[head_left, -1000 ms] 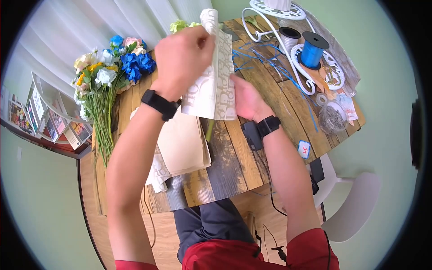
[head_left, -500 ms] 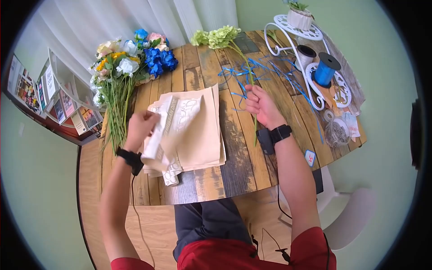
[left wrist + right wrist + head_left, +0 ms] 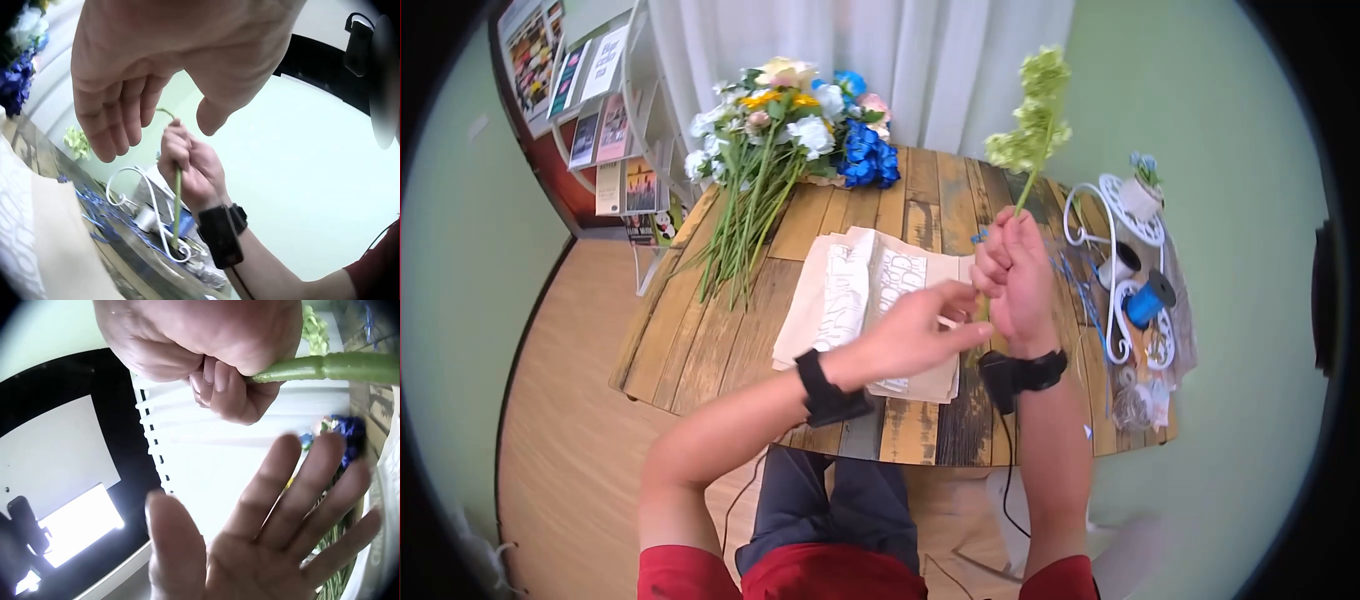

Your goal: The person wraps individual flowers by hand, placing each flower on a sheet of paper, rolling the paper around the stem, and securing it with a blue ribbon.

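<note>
My right hand (image 3: 1022, 285) grips the green stem (image 3: 1027, 190) of a pale green hydrangea (image 3: 1035, 110), held nearly upright above the table. The lower stem (image 3: 356, 367) comes out below that fist in the right wrist view. My left hand (image 3: 915, 330) is close beside it, holding nothing; its fingers (image 3: 250, 506) are spread and extended, thumb apart. In the head view it overlaps the lower stem and part of the printed wrapping paper (image 3: 840, 300). This printed piece lies on a stack of beige paper sheets (image 3: 797, 335).
A bunch of artificial flowers (image 3: 810, 130) with long stems lies at the back left. At right stand a white metal stand (image 3: 1108, 300), a blue ribbon spool (image 3: 1145, 300) and a small potted plant (image 3: 1142, 195). A magazine rack (image 3: 625, 140) stands beyond the table's left edge.
The left hand has put the printed paper down on the stack, let go of it and moved right toward the stem. The right hand has raised the hydrangea upright. The head view has shifted.
</note>
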`<action>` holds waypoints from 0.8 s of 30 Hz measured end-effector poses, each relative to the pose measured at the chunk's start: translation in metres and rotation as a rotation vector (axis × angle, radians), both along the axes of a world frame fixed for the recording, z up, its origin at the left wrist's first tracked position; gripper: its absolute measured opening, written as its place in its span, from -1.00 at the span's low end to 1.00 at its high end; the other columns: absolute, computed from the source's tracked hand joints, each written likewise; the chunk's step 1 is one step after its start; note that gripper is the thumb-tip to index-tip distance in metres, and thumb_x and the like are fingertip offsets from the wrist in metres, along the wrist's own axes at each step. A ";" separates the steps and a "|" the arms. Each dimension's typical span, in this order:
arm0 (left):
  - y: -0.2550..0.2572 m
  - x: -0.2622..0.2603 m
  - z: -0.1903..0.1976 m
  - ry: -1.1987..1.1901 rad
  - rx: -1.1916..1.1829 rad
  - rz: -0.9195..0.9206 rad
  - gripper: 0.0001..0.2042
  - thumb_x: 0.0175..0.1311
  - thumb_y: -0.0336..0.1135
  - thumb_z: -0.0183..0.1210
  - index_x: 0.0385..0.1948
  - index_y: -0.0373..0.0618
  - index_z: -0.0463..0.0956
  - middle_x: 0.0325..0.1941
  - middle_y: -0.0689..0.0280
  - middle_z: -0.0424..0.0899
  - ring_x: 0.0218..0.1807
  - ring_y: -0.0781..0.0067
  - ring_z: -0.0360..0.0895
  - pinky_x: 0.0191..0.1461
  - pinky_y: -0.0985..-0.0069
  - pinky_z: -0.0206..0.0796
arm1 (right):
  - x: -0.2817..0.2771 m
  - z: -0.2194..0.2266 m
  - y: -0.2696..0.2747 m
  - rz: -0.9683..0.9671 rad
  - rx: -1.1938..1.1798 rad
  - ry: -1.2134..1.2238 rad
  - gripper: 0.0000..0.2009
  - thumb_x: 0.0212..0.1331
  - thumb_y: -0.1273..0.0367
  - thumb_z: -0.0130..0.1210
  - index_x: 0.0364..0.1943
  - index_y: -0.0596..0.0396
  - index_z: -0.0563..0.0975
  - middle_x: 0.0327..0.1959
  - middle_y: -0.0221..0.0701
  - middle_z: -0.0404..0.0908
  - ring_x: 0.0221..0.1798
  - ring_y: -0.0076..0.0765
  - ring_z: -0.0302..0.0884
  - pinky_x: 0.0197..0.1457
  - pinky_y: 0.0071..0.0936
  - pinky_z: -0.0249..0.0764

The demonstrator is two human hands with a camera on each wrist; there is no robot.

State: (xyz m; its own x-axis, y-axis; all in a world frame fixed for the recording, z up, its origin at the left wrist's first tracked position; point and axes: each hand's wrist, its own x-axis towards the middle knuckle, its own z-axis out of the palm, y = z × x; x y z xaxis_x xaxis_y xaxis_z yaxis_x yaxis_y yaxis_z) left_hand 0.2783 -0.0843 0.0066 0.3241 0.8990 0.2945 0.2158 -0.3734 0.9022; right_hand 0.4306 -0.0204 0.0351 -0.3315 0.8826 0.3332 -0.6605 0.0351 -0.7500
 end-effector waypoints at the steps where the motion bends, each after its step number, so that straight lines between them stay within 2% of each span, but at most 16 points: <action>1: -0.009 0.000 0.006 -0.030 -0.027 -0.026 -0.65 0.38 -0.20 0.16 0.00 -0.31 0.44 -0.28 0.29 0.62 -0.26 0.55 0.56 -0.24 0.54 0.43 | -0.018 0.010 -0.007 0.014 0.009 -0.015 -0.86 0.50 0.24 -0.14 -0.13 -0.04 0.35 -0.58 -0.62 0.08 -0.63 -0.71 -0.05 -0.63 -0.70 -0.03; 2: -0.015 -0.006 0.005 -0.041 -0.019 -0.013 -0.65 0.38 -0.20 0.16 0.00 -0.31 0.44 -0.28 0.29 0.62 -0.26 0.55 0.56 -0.24 0.54 0.43 | -0.036 0.019 -0.014 0.033 0.028 -0.042 -0.87 0.49 0.24 -0.12 -0.12 -0.05 0.34 -0.57 -0.62 0.10 -0.62 -0.70 -0.03 -0.62 -0.68 0.02; 3: -0.020 -0.012 0.005 -0.152 -0.146 0.030 -0.74 0.44 -0.22 0.08 -0.08 -0.26 0.44 -0.40 0.38 0.54 -0.37 0.62 0.48 -0.33 0.59 0.34 | -0.049 0.025 -0.018 0.051 0.046 -0.066 -0.88 0.49 0.24 -0.11 -0.12 -0.06 0.33 -0.57 -0.61 0.11 -0.61 -0.68 -0.01 -0.60 -0.67 0.07; 4: -0.026 -0.018 0.004 -0.262 -0.273 0.072 -0.79 0.49 -0.24 0.00 -0.16 -0.22 0.45 -0.52 0.47 0.45 -0.47 0.69 0.40 -0.43 0.65 0.25 | -0.059 0.029 -0.013 0.145 0.108 -0.071 -0.86 0.49 0.25 -0.13 -0.10 -0.01 0.32 -0.53 -0.51 0.27 -0.57 -0.59 0.21 -0.48 -0.58 0.29; 5: -0.031 -0.028 0.002 -0.266 -0.266 0.081 -0.79 0.49 -0.24 0.00 -0.16 -0.22 0.45 -0.52 0.47 0.45 -0.47 0.69 0.40 -0.43 0.65 0.25 | -0.072 0.033 -0.011 0.155 0.113 -0.074 -0.86 0.49 0.25 -0.13 -0.10 -0.01 0.32 -0.53 -0.51 0.27 -0.57 -0.59 0.21 -0.48 -0.58 0.29; 7: -0.041 -0.053 -0.008 -0.483 -0.229 0.252 -0.81 0.55 -0.27 -0.12 -0.22 -0.12 0.44 -0.62 0.57 0.23 -0.60 0.77 0.14 -0.54 0.68 0.03 | -0.103 0.044 -0.008 -0.005 0.223 -0.134 -0.83 0.50 0.27 -0.15 -0.06 0.07 0.31 -0.47 -0.40 0.41 -0.46 -0.45 0.42 -0.32 -0.45 0.45; 8: -0.043 -0.063 -0.022 -0.474 -0.142 0.318 -0.82 0.55 -0.23 -0.13 -0.16 -0.06 0.42 -0.61 0.59 0.12 -0.61 0.79 0.02 -0.58 0.68 -0.12 | -0.114 0.049 0.003 -0.007 0.254 -0.097 -0.79 0.50 0.29 -0.16 -0.01 0.14 0.29 -0.40 -0.31 0.48 -0.36 -0.35 0.53 -0.19 -0.36 0.51; 9: -0.048 -0.073 -0.036 -0.477 -0.135 0.329 -0.82 0.55 -0.23 -0.13 -0.16 -0.06 0.42 -0.61 0.59 0.12 -0.61 0.79 0.02 -0.58 0.68 -0.12 | -0.127 0.057 0.013 0.006 0.259 -0.097 -0.79 0.50 0.29 -0.16 -0.01 0.14 0.29 -0.40 -0.31 0.48 -0.36 -0.35 0.53 -0.19 -0.36 0.51; 11: -0.055 -0.093 -0.056 -0.510 -0.014 0.552 -0.82 0.56 -0.21 -0.15 -0.10 -0.05 0.38 -0.62 0.59 0.12 -0.62 0.79 0.02 -0.58 0.70 -0.12 | -0.154 0.076 0.031 -0.091 0.344 -0.058 -0.76 0.50 0.30 -0.17 0.05 0.18 0.28 -0.40 -0.34 0.46 -0.33 -0.31 0.51 -0.10 -0.32 0.51; 13: -0.051 -0.118 -0.069 -0.553 0.044 0.605 -0.83 0.56 -0.19 -0.15 -0.10 -0.03 0.35 -0.62 0.59 0.12 -0.64 0.79 0.02 -0.60 0.71 -0.13 | -0.191 0.090 0.039 -0.132 0.353 -0.144 -0.74 0.48 0.30 -0.13 0.02 0.24 0.31 -0.33 -0.30 0.54 -0.27 -0.31 0.58 -0.11 -0.33 0.55; 15: -0.045 -0.141 -0.057 -0.680 0.020 0.745 -0.84 0.56 -0.19 -0.15 -0.14 -0.03 0.33 -0.63 0.58 0.14 -0.66 0.78 0.02 -0.64 0.71 -0.15 | -0.233 0.099 0.043 -0.012 0.479 -0.347 -0.75 0.46 0.31 -0.08 -0.04 0.28 0.34 -0.25 -0.23 0.60 -0.24 -0.36 0.60 -0.16 -0.43 0.57; 18: -0.022 -0.187 -0.061 -0.627 -0.009 0.825 -0.84 0.56 -0.20 -0.15 -0.17 -0.03 0.33 -0.63 0.57 0.15 -0.68 0.77 0.03 -0.67 0.71 -0.14 | -0.273 0.100 0.075 0.097 0.410 -0.479 -0.71 0.43 0.33 -0.06 0.03 0.31 0.34 -0.16 -0.19 0.63 -0.20 -0.36 0.62 -0.20 -0.48 0.57; 20: -0.010 -0.215 -0.064 -0.580 -0.044 0.851 -0.84 0.56 -0.20 -0.15 -0.18 -0.03 0.33 -0.63 0.57 0.17 -0.69 0.77 0.04 -0.67 0.72 -0.13 | -0.270 0.085 0.088 0.052 0.324 -0.550 -0.64 0.38 0.36 -0.04 0.13 0.33 0.32 -0.15 -0.20 0.62 -0.22 -0.37 0.62 -0.19 -0.53 0.56; 22: -0.002 -0.234 -0.065 -0.634 -0.171 0.893 -0.84 0.52 -0.27 -0.11 -0.21 -0.12 0.38 -0.55 0.51 0.29 -0.59 0.71 0.18 -0.55 0.66 0.04 | -0.246 0.063 0.094 -0.039 0.304 -0.663 -0.61 0.35 0.35 -0.02 0.15 0.35 0.33 -0.14 -0.19 0.62 -0.20 -0.37 0.62 -0.18 -0.53 0.54; 23: 0.002 -0.241 -0.070 -0.639 -0.175 0.894 -0.84 0.52 -0.27 -0.11 -0.21 -0.12 0.38 -0.55 0.51 0.29 -0.59 0.71 0.18 -0.55 0.66 0.04 | -0.230 0.046 0.095 -0.099 0.300 -0.724 -0.59 0.33 0.33 -0.01 0.15 0.36 0.33 -0.14 -0.19 0.62 -0.18 -0.37 0.62 -0.17 -0.52 0.54; 24: 0.008 -0.250 -0.079 -0.586 -0.329 0.892 -0.83 0.51 -0.26 -0.10 -0.21 -0.13 0.40 -0.57 0.48 0.33 -0.62 0.67 0.20 -0.59 0.64 0.03 | -0.211 0.027 0.097 -0.168 0.291 -0.829 -0.56 0.31 0.30 0.03 0.14 0.36 0.35 -0.14 -0.17 0.62 -0.17 -0.34 0.63 -0.14 -0.47 0.54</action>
State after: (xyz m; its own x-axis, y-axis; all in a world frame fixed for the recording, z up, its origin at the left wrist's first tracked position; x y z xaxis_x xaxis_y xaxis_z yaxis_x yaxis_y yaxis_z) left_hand 0.0281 -0.0762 -0.0723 -0.5874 0.8024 -0.1052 -0.2037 -0.0208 0.9788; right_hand 0.2192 0.0763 0.0622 -0.4394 0.8592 0.2621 0.1206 0.3455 -0.9306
